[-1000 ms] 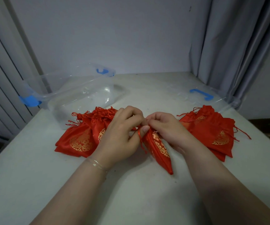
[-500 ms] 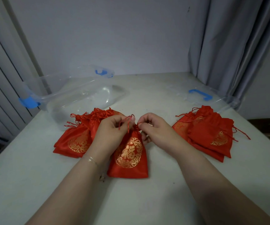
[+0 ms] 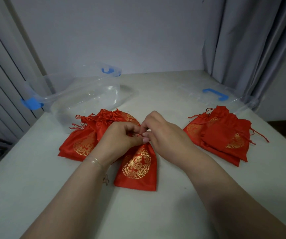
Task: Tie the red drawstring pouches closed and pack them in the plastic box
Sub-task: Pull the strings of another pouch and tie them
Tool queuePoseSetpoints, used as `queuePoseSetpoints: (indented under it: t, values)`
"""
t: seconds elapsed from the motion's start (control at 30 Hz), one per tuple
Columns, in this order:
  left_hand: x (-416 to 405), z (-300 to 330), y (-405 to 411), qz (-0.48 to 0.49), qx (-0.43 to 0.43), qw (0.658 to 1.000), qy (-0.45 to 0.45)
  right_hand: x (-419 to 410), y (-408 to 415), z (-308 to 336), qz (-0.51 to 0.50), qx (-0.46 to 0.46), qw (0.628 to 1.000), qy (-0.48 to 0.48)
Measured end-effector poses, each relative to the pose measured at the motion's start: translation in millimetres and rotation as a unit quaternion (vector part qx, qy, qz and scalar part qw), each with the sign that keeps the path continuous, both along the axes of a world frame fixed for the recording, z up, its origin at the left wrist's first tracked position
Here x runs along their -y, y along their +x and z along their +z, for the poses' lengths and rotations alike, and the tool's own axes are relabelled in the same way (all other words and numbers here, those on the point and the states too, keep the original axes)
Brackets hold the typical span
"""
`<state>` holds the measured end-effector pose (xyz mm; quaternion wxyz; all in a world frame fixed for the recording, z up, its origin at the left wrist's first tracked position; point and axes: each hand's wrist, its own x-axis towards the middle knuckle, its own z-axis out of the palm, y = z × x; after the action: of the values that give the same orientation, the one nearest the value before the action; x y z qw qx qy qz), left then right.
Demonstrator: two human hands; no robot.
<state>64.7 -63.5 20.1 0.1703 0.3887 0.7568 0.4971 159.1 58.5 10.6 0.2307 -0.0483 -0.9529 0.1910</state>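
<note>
Left hand point(image 3: 121, 138) and right hand point(image 3: 164, 135) pinch the pouch point(image 3: 137, 168) neck, its length running toward the person.

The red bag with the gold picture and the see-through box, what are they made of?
The red drawstring pouch with the gold emblem looks like shiny satin-type cloth: it catches light and creases softly; the emblem seems printed metallic foil. The clear box with blue clips looks like thin glossy plastic, since the table shows through.
</note>
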Motion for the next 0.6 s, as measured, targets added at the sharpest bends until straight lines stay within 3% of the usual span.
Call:
queuePoseSetpoints:
  t: [0.27, 0.37, 0.43, 0.6]
  values:
    - [0.3, -7.2, -8.9, 0.0, -0.068, 0.994, -0.082, 1.8, -4.0, -6.9, 0.006, 0.084, 0.993, -0.079]
    - [1.4, -9.6, -10.0, 0.014, -0.103, 0.99, -0.093, 2.9, -6.4, -7.3, 0.04, 0.076, 0.966, -0.243]
    - [1.5, -7.9, -8.7, 0.017, -0.068, 0.996, -0.063, 0.4, -6.0, -6.0, 0.058, 0.084, 0.942, -0.319]
    - [4.3, -1.9, -6.8, 0.031, 0.052, 0.997, 0.038, -4.5, -9.0, -6.7, 0.05, 0.071, 0.937, -0.338]
